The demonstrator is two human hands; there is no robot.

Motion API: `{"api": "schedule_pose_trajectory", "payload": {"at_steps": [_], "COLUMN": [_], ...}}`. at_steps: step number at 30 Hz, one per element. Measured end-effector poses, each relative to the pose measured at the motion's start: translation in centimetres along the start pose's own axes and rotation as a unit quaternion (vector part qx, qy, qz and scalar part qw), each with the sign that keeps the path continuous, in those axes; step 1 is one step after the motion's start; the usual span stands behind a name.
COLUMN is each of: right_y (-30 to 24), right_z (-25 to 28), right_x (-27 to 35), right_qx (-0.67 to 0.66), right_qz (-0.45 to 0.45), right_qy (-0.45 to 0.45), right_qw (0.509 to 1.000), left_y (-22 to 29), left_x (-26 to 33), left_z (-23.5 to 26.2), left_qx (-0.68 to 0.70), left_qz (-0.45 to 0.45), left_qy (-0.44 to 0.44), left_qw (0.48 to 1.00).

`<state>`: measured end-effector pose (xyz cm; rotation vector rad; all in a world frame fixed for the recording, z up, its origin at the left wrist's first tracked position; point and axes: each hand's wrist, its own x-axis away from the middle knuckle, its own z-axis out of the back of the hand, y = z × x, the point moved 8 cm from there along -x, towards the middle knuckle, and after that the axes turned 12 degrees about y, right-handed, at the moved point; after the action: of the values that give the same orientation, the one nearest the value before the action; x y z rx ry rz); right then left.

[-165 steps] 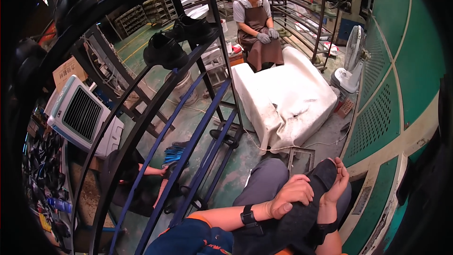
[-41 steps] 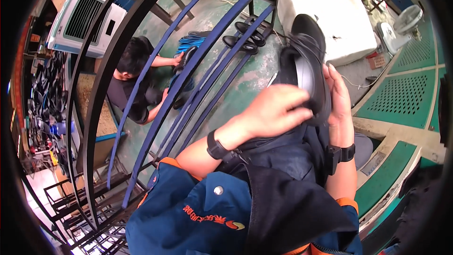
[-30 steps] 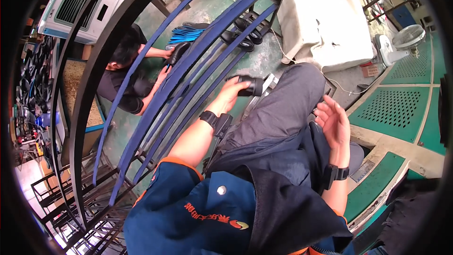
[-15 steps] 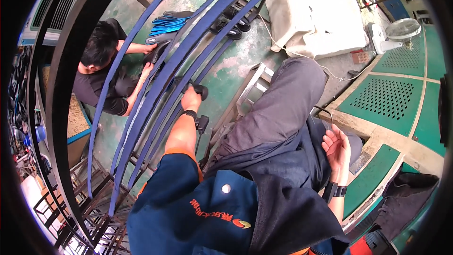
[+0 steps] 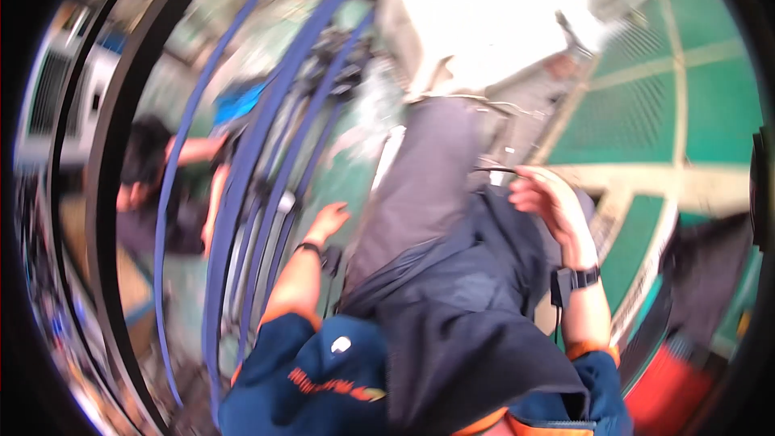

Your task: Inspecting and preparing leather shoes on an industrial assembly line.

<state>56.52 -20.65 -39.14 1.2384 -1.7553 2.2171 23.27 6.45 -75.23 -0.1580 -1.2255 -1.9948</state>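
The picture is motion-blurred. My left hand (image 5: 327, 220) hangs open with spread fingers between the curved blue tubes (image 5: 242, 194) and my grey trouser leg (image 5: 420, 186), holding nothing. My right hand (image 5: 549, 198), a watch on its wrist, hovers with curled fingers over the dark apron (image 5: 460, 315) on my lap. A thin dark strip (image 5: 494, 169) lies at its fingertips; whether the fingers grip it is unclear.
A person in a dark shirt (image 5: 153, 194) crouches at left behind the blue tubes, one arm reaching to them. A thick black frame bar (image 5: 105, 194) arcs on the left. A white padded block (image 5: 476, 16) lies ahead, green floor panels (image 5: 686, 97) to the right.
My left hand has come off the blue tubes and drawn back toward my leg. My right hand has risen from beside my thigh to above the apron. The view has swung and blurred.
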Motion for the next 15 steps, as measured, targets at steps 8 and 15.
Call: {"api": "schedule_pose_trajectory", "payload": {"at_steps": [8,15], "right_y": [-7.2,-8.0], "right_z": [11.1,20.8], "right_x": [4.2,7.4], "right_qx": [0.137,0.189], "right_qz": [0.131,0.138], "right_qy": [0.058,0.162], "right_qw": [0.980,0.959], "left_y": [11.1,30.4], "left_x": [-9.8,-10.4], "left_z": [8.0,15.7], "left_qx": [0.130,0.266], "left_qz": [-0.051,-0.153], "left_qy": [0.056,0.080], "left_qw": [0.989,0.949]}}
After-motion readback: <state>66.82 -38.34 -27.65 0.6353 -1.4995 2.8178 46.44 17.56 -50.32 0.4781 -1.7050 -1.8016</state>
